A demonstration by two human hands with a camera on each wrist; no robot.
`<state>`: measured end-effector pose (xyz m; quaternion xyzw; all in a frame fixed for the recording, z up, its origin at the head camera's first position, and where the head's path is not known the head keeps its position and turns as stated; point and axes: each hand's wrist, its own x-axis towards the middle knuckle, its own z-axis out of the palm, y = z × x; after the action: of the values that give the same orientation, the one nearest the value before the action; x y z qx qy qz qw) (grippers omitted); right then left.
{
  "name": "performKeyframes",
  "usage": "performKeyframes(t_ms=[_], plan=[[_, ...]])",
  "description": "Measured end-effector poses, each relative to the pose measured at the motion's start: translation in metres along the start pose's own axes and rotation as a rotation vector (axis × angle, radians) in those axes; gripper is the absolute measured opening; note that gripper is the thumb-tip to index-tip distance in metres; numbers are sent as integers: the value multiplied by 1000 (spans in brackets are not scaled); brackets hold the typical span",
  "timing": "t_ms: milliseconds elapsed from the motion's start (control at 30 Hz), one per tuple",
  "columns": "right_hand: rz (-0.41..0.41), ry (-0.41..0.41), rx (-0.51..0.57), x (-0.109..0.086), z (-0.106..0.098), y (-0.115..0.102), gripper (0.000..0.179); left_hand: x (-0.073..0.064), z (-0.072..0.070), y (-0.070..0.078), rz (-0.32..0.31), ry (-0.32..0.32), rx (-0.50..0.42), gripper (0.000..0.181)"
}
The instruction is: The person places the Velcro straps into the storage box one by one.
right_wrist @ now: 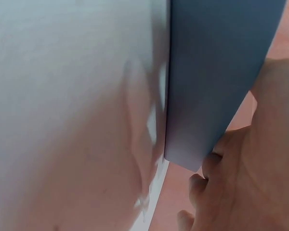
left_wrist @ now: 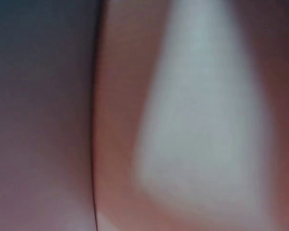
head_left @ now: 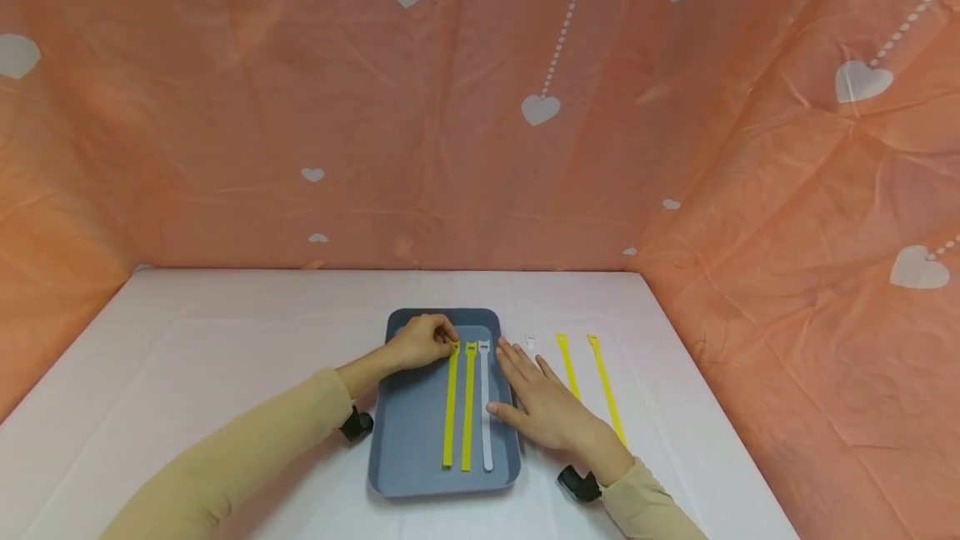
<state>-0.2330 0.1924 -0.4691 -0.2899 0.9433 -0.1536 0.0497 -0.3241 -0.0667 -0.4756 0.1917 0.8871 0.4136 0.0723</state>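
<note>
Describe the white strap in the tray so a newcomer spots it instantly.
On the white table, find the blue-gray tray. Inside it, three straps lie side by side lengthwise, and the white strap is the rightmost, nearest the right hand. Color sets it apart: the other two in the tray are yellow straps.

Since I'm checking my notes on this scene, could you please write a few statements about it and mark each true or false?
1. The left hand touches a yellow strap in the tray. True.
2. The tray holds only yellow straps. False: a white strap lies there too.
3. Two yellow straps lie on the table right of the tray. True.
4. The right hand is at the tray's left edge. False: the right hand is at its right edge.
</note>
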Motion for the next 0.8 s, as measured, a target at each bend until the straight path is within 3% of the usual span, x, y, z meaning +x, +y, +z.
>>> performKeyframes(t_ms=[800], plan=[[15,-10,-6,0,-2,-4,89,-4,-2,0,-1,22,-8,16]])
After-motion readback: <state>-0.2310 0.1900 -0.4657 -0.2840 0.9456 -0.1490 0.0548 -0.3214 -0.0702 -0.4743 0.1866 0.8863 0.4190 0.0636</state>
